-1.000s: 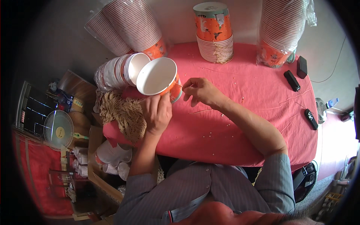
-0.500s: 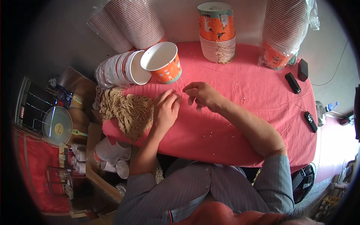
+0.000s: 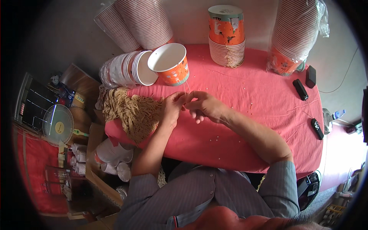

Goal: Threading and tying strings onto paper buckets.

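Observation:
An orange printed paper bucket (image 3: 178,73) with a white inside stands upright on the table, its mouth tilted toward me. From its side a thin tan cord (image 3: 184,84) hangs down to my fingers. My left hand (image 3: 171,109) is closed, thumb and fingertips pinching at the cord's lower end. Close against it, my right hand (image 3: 205,106) pinches the cord with thumb and index finger, its other fingers curled loosely. The exact grip is partly hidden where the fingertips meet. Beside my left hand lies a heap of tan cords (image 3: 134,115).
Bagged paper buckets (image 3: 120,69) lie left of the upright one. Tall wrapped stacks (image 3: 145,23) rise behind, another (image 3: 291,38) at far right. A stack of buckets (image 3: 227,50) stands at the back. Small black devices (image 3: 300,89) and white beads (image 3: 217,136) lie on the red cloth (image 3: 260,134).
My hands have come together; the left moved right and the right lowered slightly. The cord now runs in a visible loop from the bucket to my fingers. The whole view has shifted slightly.

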Demonstrator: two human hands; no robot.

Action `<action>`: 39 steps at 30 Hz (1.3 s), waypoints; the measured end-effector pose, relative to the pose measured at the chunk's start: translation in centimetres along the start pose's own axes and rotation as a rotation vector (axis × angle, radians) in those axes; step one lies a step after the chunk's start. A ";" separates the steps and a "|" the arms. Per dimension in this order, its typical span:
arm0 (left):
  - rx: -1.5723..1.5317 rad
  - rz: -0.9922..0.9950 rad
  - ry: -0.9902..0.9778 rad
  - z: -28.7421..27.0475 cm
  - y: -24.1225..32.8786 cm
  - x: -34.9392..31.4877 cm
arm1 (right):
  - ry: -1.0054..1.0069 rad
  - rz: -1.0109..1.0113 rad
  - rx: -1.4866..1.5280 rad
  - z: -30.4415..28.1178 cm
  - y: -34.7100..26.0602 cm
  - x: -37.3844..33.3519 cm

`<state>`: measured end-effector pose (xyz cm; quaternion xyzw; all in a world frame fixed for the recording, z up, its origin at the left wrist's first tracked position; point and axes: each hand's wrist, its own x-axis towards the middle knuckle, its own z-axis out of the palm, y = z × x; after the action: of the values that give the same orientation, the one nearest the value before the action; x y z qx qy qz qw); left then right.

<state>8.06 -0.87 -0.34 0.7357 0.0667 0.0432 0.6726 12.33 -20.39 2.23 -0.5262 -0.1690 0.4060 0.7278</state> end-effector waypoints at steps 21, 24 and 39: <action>0.253 0.087 0.080 -0.5 1.8 6.6 | 0.093 0.001 -0.089 -2.0 0.7 1.0; 0.074 0.013 0.060 -0.1 1.3 7.2 | 0.095 -0.001 -0.081 -1.9 0.5 0.9; -0.493 -0.084 -0.049 1.0 1.8 3.9 | 0.074 0.028 -0.162 -1.1 1.5 0.8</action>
<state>12.10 -1.36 1.24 0.5468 0.0684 0.0125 0.8344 12.92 -20.30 0.28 -0.6004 -0.1669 0.3811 0.6830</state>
